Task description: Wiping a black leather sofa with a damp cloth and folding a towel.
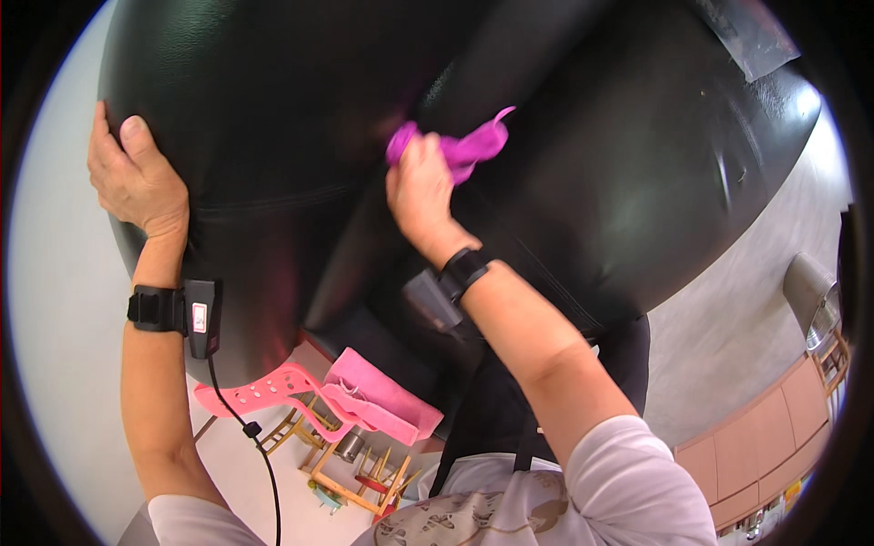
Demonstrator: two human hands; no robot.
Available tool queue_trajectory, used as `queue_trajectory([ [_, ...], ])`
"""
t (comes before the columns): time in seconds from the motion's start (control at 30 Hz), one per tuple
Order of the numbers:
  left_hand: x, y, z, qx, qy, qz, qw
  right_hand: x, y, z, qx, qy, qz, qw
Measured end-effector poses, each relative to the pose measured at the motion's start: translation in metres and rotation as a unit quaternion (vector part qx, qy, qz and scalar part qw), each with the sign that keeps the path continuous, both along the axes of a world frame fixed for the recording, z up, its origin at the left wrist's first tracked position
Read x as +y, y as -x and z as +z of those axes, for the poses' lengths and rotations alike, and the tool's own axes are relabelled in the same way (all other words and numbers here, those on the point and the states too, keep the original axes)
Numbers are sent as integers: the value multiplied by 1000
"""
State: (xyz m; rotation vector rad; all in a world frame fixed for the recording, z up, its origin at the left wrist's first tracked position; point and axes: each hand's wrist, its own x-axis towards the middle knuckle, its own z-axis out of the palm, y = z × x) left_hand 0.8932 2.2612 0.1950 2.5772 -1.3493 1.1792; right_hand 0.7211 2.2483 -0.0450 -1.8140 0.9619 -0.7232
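Note:
A large padded piece of furniture covered in black leather-like material (287,102), apparently a sofa or armchair, fills most of the view. At its left edge my left hand (136,170) rests against the side, thumb raised and apart from the fingers, holding nothing. Near the centre, my right hand (423,184) grips a bunched purple cloth (478,147) and presses it to the black surface beside a deep fold. The cloth sticks out on both sides of the fingers. Each wrist wears a black strap with a small device.
Below the furniture lie a pink perforated plastic object (266,389) and a pink padded piece (382,396). Small wooden stools (362,488) stand on the floor. A clear plastic bag (758,41) lies at top right. A metal bin (812,293) and pinkish cabinets (758,437) are at right.

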Motion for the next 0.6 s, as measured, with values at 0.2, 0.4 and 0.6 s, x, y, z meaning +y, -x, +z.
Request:
queue_trajectory([
  [0.2,4,-5,-10,-32,0,4,999,5,18,0,-86,-136,65,985],
  [0.4,3,-7,-4,-5,8,7,1000,-98,-12,68,-348,-239,-122,899],
  [0.6,8,-8,-4,-22,14,10,1000,16,-30,100,-277,-9,-51,959],
])
